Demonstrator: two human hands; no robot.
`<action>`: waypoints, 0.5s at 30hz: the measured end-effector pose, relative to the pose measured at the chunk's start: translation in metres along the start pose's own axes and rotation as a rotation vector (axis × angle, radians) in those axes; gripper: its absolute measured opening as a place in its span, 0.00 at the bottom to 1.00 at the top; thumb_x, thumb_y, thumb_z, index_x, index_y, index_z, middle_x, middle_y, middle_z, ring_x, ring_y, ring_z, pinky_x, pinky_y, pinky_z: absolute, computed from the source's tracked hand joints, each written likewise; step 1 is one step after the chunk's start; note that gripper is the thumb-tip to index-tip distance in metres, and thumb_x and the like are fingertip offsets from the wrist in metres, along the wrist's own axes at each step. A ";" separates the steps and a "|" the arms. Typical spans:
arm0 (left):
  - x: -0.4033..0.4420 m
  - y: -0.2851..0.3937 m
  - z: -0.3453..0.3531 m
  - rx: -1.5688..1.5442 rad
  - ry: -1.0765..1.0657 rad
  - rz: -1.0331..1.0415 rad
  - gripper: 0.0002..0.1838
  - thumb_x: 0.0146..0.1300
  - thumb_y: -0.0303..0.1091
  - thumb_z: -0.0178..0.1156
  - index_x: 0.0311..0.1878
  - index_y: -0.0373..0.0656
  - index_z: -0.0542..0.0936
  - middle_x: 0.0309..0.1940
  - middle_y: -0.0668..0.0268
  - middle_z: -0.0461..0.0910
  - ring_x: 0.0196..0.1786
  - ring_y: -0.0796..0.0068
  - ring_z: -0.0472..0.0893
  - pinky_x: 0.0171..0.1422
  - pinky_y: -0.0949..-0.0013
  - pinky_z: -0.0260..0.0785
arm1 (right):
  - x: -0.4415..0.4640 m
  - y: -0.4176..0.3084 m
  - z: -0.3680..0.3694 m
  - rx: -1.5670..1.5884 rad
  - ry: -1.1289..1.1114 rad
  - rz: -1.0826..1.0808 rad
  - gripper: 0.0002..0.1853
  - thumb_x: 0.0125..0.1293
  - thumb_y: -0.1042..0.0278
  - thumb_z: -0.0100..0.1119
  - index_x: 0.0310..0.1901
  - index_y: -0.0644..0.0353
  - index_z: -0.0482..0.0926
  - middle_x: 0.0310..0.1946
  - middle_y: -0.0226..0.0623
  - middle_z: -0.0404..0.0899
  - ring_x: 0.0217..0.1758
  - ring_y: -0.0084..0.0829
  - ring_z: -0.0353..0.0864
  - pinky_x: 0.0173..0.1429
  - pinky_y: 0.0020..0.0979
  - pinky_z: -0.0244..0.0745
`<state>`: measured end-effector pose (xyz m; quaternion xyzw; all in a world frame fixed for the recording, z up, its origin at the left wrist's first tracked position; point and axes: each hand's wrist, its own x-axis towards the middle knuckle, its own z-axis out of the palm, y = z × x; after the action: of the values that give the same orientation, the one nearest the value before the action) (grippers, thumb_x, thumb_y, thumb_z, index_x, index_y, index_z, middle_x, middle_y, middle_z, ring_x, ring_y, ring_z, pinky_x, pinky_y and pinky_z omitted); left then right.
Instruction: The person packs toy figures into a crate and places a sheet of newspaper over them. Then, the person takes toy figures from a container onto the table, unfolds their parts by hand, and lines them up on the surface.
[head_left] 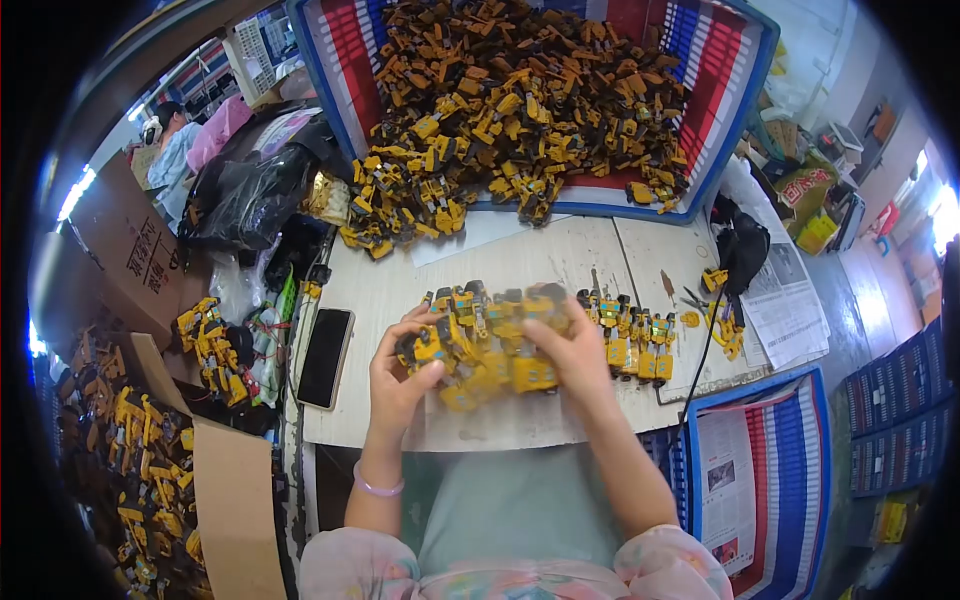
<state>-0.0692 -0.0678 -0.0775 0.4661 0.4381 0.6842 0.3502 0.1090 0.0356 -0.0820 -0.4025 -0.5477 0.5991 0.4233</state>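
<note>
Both my hands are over the white worktable. My left hand is closed, thumb and fingers pinching a yellow-and-black toy vehicle. My right hand grips another yellow toy vehicle, smeared by motion, with its thumb on top. Between the hands are more yellow toy pieces, too blurred to tell apart. Just right of my right hand, several finished-looking yellow toy vehicles stand side by side in a row on the table. Their black wheels and small blue patches show.
A tipped blue-rimmed crate spills a heap of yellow toys at the back. A phone lies at left, beside a cardboard box near more toys. Pliers and a cable lie right. A lined crate stands at lower right.
</note>
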 end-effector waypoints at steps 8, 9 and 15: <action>0.015 -0.028 -0.007 0.041 0.083 -0.157 0.18 0.55 0.35 0.60 0.48 0.42 0.68 0.62 0.55 0.59 0.60 0.66 0.66 0.63 0.67 0.56 | -0.007 -0.004 0.017 -0.645 -0.024 -0.168 0.40 0.49 0.50 0.65 0.59 0.68 0.62 0.54 0.51 0.64 0.60 0.46 0.63 0.62 0.39 0.60; 0.016 -0.028 -0.005 0.092 0.073 -0.181 0.18 0.56 0.36 0.59 0.48 0.42 0.68 0.61 0.55 0.60 0.59 0.68 0.66 0.62 0.68 0.58 | -0.008 -0.004 0.018 -0.637 -0.024 -0.189 0.40 0.49 0.51 0.66 0.59 0.67 0.62 0.54 0.51 0.64 0.60 0.46 0.63 0.62 0.39 0.60; 0.018 -0.025 -0.007 0.201 0.059 -0.238 0.16 0.60 0.34 0.57 0.49 0.42 0.67 0.54 0.58 0.67 0.54 0.74 0.69 0.53 0.71 0.65 | -0.026 -0.009 0.033 -0.383 -0.039 -0.288 0.37 0.50 0.65 0.67 0.61 0.64 0.59 0.56 0.49 0.66 0.61 0.42 0.65 0.63 0.36 0.60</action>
<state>-0.0797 -0.0446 -0.0957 0.4233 0.5666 0.6039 0.3674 0.0864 0.0012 -0.0696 -0.3816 -0.7109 0.4255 0.4098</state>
